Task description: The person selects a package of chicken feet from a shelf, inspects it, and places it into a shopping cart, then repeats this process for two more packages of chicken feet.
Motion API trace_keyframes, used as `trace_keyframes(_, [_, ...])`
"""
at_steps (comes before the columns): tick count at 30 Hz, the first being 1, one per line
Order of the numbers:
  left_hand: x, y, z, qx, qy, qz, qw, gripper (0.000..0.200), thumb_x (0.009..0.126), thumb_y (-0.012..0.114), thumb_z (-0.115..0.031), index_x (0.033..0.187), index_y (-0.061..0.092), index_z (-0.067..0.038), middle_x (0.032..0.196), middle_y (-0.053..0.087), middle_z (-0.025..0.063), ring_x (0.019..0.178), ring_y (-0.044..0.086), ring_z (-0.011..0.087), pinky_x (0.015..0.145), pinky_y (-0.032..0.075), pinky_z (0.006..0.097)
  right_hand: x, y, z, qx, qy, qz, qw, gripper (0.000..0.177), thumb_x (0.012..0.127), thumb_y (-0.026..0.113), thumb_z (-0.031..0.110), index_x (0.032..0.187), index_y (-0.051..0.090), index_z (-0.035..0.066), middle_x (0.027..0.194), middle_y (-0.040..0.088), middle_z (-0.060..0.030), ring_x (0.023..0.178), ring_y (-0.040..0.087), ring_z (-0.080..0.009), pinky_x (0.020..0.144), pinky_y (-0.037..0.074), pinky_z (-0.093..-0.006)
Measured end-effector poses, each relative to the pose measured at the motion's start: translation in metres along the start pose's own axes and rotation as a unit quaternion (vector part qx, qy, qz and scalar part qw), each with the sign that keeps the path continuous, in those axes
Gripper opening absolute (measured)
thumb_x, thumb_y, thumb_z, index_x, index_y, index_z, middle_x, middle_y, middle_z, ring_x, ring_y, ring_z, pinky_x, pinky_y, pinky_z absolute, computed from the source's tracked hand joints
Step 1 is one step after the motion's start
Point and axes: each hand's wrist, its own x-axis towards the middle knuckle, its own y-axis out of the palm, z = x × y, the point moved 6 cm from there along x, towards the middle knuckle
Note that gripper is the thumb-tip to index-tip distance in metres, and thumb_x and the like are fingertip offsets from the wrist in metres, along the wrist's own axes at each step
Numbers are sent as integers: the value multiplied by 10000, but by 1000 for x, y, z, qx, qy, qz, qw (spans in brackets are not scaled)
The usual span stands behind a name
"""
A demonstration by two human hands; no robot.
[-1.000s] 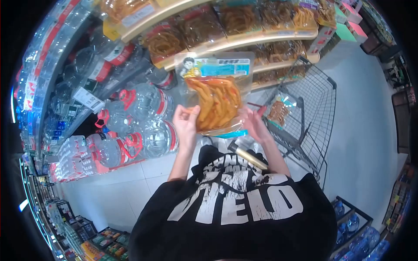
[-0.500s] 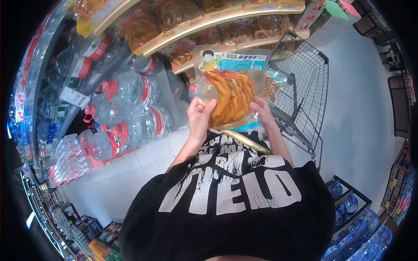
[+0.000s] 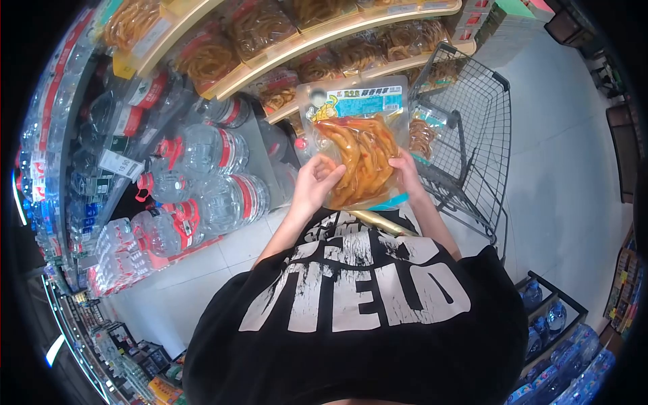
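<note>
Clear plastic pouch (image 3: 364, 158): flat, filled with glossy orange-brown pieces, a blue printed label and a cartoon figure along the top; held up in front of the chest between both hands, printed face toward the head camera.
Left hand (image 3: 317, 182): closed on the lower left edge of the pouch, thumb bent in toward the fingers.
Right hand (image 3: 409, 177): gripping the right edge, some fingers hidden behind.
Black wire shopping cart (image 3: 462, 143): just beyond the right hand, carrying a clear pack with brown contents (image 3: 422, 137).
Pale wood-coloured shelves (image 3: 270, 59): beyond the pouch, lined with transparent bags of brown food (image 3: 260, 30).
Large clear water jugs with red handles (image 3: 219, 150): grouped close together on the left, near a white price tag (image 3: 120, 165).
Black T-shirt with big white lettering (image 3: 364, 297): below the hands, a slim gold-coloured tube (image 3: 386, 223) across its upper front.
</note>
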Motion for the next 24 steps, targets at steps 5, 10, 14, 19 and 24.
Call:
trace_keyframes(5, [2, 5, -2, -3, 5, 10, 1000, 164, 834, 656, -79, 868, 505, -25, 785, 552, -14, 728, 531, 38, 635, 427, 188, -3, 1, 8, 10, -16, -21, 1000, 449, 767, 552, 140, 1177, 529, -41, 1079, 612, -73, 972, 574, -134, 875, 430, -260])
trace_keyframes(10, [2, 5, -3, 4, 10, 37, 999, 162, 851, 638, -81, 925, 510, -16, 835, 582, 10, 795, 559, 62, 704, 448, 198, -4, -4, 5, 10, -17, -26, 999, 439, 758, 562, 126, 1162, 542, -45, 1063, 620, -74, 956, 580, -133, 864, 438, -260])
trace_keyframes(14, [-4, 6, -11, -10, -15, 41, 999, 164, 855, 636, -87, 940, 516, -13, 906, 600, 30, 847, 573, 77, 732, 453, 210, -6, 1, 10, 0, -22, -36, 999, 416, 750, 564, 92, 1141, 556, -50, 1038, 628, -73, 919, 588, -124, 832, 450, -250])
trace_keyframes(19, [-6, 7, -8, -15, -35, 46, 998, 175, 861, 632, -100, 960, 512, -20, 940, 607, 44, 893, 569, 87, 765, 448, 223, -7, 0, 11, -10, -35, -31, 999, 375, 751, 560, 73, 1104, 579, -53, 990, 641, -63, 859, 590, -104, 789, 454, -234])
trace_keyframes(24, [-4, -1, 9, 21, -45, 55, 997, 164, 882, 605, -133, 971, 515, -29, 920, 601, 40, 851, 559, 83, 743, 441, 221, -5, -5, 5, -53, -31, -48, 997, 312, 760, 569, 81, 1044, 615, -38, 912, 649, -35, 805, 576, -81, 741, 444, -220])
